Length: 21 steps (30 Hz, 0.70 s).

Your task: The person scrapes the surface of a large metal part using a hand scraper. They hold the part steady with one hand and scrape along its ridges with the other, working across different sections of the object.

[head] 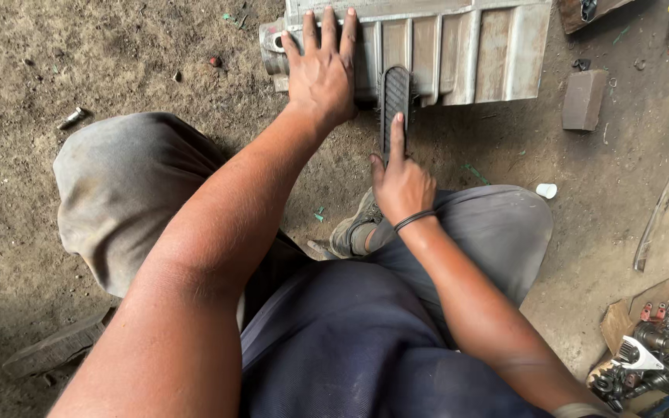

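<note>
right hand (403,184) clenched on a dark brush (395,97), forefinger along its back; left hand (320,68) released, flat on the ribbed metal pan (458,50) on the dirt floor (79,70). risk: pan likely slides if bracing slackens.

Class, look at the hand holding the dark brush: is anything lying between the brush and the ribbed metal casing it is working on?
Nothing visible does. The right hand holds the dark brush with its head already lying against the ribbed metal casing. The left hand rests flat on the casing beside the brush, not in its way.
</note>
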Each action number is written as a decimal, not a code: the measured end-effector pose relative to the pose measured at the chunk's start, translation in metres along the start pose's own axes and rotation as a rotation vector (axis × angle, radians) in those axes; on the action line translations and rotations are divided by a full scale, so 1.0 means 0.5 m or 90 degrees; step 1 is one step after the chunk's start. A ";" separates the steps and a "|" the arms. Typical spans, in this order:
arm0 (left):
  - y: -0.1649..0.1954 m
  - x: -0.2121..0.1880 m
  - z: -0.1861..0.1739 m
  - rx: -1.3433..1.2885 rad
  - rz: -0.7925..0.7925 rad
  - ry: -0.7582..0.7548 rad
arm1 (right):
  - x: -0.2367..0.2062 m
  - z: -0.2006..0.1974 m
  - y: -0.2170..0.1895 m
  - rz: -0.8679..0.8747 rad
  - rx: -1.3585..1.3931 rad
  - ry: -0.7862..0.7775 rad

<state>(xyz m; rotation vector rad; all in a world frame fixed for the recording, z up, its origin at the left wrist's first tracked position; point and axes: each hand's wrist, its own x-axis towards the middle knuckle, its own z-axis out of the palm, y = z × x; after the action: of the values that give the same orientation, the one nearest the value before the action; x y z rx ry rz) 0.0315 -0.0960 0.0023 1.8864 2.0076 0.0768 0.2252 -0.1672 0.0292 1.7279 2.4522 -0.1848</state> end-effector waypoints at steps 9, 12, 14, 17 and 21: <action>-0.001 -0.011 -0.003 -0.060 -0.013 -0.051 | 0.090 0.005 0.012 -0.047 0.022 0.101; 0.000 -0.005 -0.001 -0.046 -0.009 -0.009 | -0.023 0.004 0.017 0.004 0.038 0.009; 0.003 -0.003 0.000 -0.024 -0.003 0.042 | -0.056 -0.004 0.019 0.023 0.048 -0.032; 0.006 -0.005 0.001 -0.007 0.005 0.060 | -0.012 -0.023 0.020 -0.002 0.064 -0.023; 0.005 -0.008 0.005 -0.044 -0.013 -0.014 | 0.068 -0.046 0.020 -0.059 0.095 0.050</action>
<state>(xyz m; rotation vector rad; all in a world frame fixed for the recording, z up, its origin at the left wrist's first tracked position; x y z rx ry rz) 0.0349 -0.1004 0.0018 1.8151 1.9838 0.1183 0.2224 -0.1283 0.0452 1.7106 2.6389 -0.3232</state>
